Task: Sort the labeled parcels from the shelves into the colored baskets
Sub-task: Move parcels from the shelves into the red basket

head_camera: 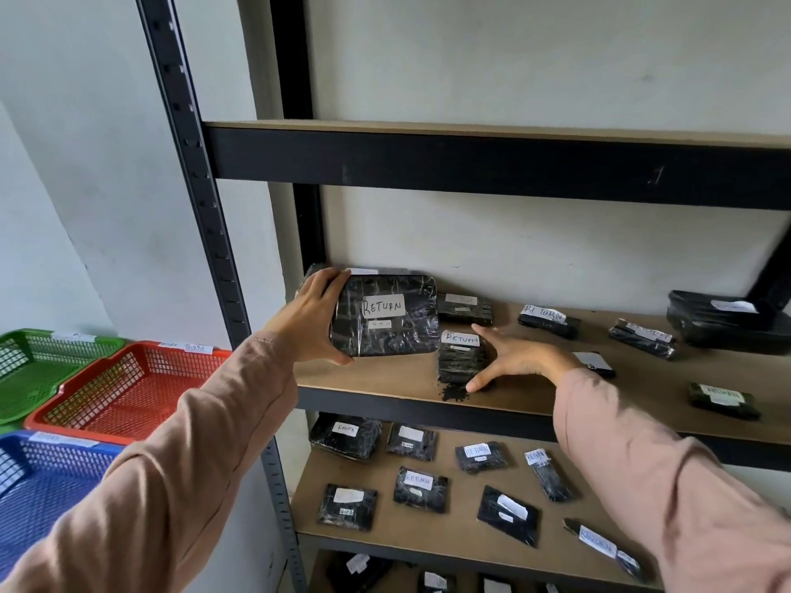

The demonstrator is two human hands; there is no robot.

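Observation:
My left hand (314,316) grips a large black wrapped parcel (385,316) by its left edge, tilted up so its white "RETURN" label faces me, at the left end of the middle shelf (385,378). My right hand (520,357) has spread fingers around the right side of a smaller black parcel (460,357), also labelled "RETURN", which stands on the shelf. Thumb and forefinger touch that parcel's side. Three mesh baskets stand at the left: green (38,365), red (124,391) and blue (47,477).
Several more black labelled parcels lie along the middle shelf to the right, such as one (550,321) and a bigger one (723,321). The lower shelf (428,528) holds several more. A black steel upright (205,216) stands between the shelves and the baskets.

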